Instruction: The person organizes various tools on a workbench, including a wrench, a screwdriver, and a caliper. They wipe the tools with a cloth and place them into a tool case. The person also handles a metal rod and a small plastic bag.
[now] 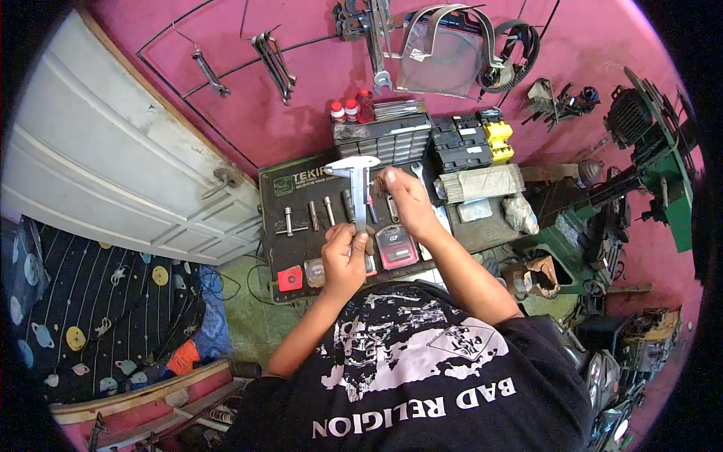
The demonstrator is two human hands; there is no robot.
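Note:
A silver vernier caliper is raised upright over the dark work mat, its jaws at the far end. My left hand is closed round the lower part of its beam. My right hand is beside the caliper's upper right, thumb and fingers pinched together. What sits in that pinch, if anything, is too small to make out. On the mat left of the caliper lie a T-shaped metal tool, a drill bit and a slim metal rod. A red-and-clear package lies near my right wrist.
Behind the mat stand a small drawer cabinet, red-capped bottles and black-and-yellow cases. Wrenches hang on the pink wall. A white door is at left, a green machine at right. A red box lies at the near left corner.

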